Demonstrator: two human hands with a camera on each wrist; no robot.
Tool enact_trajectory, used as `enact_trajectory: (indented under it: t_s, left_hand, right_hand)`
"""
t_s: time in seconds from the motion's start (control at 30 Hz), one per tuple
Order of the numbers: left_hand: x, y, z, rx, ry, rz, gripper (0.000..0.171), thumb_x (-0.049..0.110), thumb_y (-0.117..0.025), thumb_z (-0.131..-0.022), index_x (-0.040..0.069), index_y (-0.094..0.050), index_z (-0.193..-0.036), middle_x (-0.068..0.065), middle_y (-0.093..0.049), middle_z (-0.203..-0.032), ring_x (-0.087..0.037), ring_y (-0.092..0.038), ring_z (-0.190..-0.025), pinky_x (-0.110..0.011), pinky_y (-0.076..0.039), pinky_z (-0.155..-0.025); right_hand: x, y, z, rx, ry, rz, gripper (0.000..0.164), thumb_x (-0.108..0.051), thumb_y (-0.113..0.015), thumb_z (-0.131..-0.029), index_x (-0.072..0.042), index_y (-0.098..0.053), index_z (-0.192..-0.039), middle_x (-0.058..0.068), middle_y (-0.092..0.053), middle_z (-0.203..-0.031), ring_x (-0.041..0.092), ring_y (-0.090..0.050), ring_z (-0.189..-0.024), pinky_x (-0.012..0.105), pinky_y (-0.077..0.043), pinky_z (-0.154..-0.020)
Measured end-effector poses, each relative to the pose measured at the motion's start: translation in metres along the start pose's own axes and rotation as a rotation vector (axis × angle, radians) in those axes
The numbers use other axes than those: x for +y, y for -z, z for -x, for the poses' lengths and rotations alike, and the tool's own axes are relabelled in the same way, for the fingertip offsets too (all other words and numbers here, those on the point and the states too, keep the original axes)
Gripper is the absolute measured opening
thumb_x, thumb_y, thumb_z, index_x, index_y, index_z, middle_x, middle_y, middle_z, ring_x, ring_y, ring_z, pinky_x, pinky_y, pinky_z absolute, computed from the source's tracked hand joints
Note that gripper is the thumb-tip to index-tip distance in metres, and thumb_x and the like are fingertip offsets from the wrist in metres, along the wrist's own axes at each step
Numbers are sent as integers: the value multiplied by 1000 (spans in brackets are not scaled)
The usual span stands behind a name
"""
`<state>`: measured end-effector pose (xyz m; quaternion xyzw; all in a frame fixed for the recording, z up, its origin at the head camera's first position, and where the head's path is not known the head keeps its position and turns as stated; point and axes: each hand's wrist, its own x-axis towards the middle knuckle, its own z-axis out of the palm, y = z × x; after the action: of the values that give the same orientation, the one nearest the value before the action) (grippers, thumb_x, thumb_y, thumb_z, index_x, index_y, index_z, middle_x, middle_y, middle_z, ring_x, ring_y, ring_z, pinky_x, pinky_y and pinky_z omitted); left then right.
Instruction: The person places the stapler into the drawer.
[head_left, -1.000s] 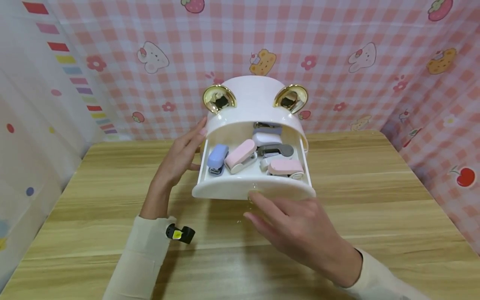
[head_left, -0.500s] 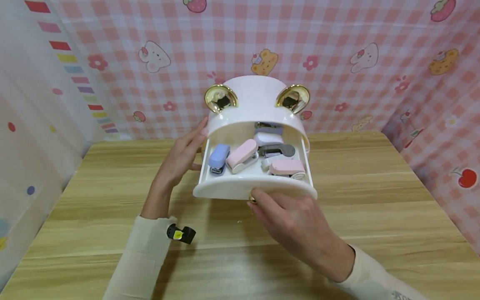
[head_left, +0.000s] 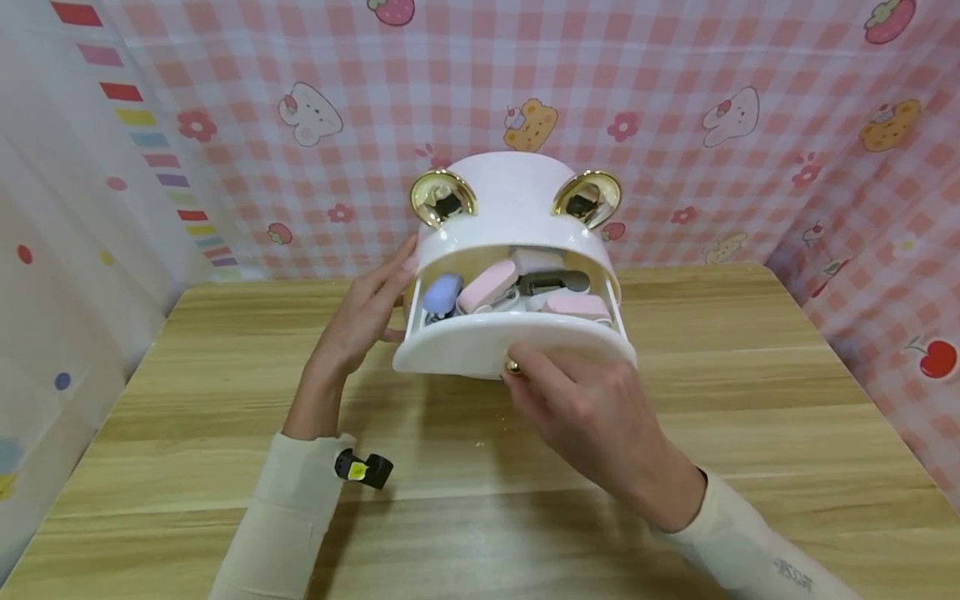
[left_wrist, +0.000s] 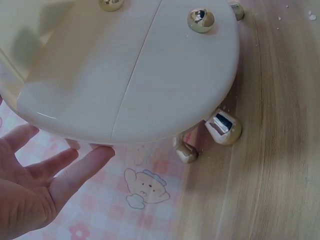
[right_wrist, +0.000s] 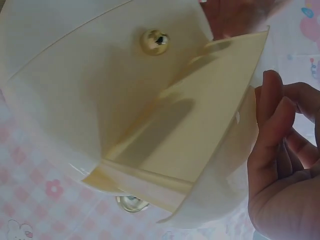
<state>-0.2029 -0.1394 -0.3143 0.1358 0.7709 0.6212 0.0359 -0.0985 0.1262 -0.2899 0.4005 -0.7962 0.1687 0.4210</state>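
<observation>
A white rounded storage box (head_left: pixel 513 187) with two gold ear-like pieces stands on the table, its top drawer (head_left: pixel 457 354) pulled part way out. Several mini staplers lie in the drawer: a blue one (head_left: pixel 443 295), a pink one (head_left: pixel 487 286), a grey one (head_left: pixel 555 282) and another pink one (head_left: pixel 576 306). My right hand (head_left: pixel 592 408) pinches the gold knob (head_left: pixel 513 366) on the drawer's front; fingers hide part of it. With fingers extended, my left hand (head_left: pixel 360 312) touches the box's left side; its fingertips meet the rounded edge in the left wrist view.
Below the drawer, the box's white front carries another gold knob (right_wrist: pixel 155 42). Gold feet (left_wrist: pixel 224 127) hold the box above the wooden table (head_left: pixel 750 400). A pink checked cloth (head_left: pixel 645 50) hangs behind, close to the box.
My right index finger and thumb have closed on the knob. The drawer's front has risen and shifted slightly toward the box, covering more of the staplers. My left hand stays in place.
</observation>
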Motion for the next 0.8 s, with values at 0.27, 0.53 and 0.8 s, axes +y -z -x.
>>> enact_trajectory:
  t_s: [0.27,0.53,0.8]
  left_hand:
    - [1,1,1,-4,-9,2,60,50,-43,-106,27,-31,-160,12,-21,-166,-38,-45,-137,-55,-61,-73]
    - [1,0,1,0,-6,-6,59,48,-43,-107,27,-32,-160,9,-20,-166,-35,-39,-141,-60,-59,-74]
    - [2,0,1,-5,11,30,58,49,-44,-106,29,-32,-160,11,-21,-166,-40,-48,-133,-61,-59,-76]
  right_hand:
    - [7,-7,-8,-41,-62,1,9,-9,-68,-91,-9,-59,-89,-5,-45,-60,12,-45,-49,27,-33,-40]
    - [16,-17,-14,-34,-82,6,13,-6,-69,-90,-8,-56,-86,-2,-53,-61,14,-53,-51,27,-35,-40]
    - [27,-26,-20,-45,-119,25,14,-5,-69,-90,-8,-56,-88,-1,-54,-60,17,-55,-51,30,-36,-40]
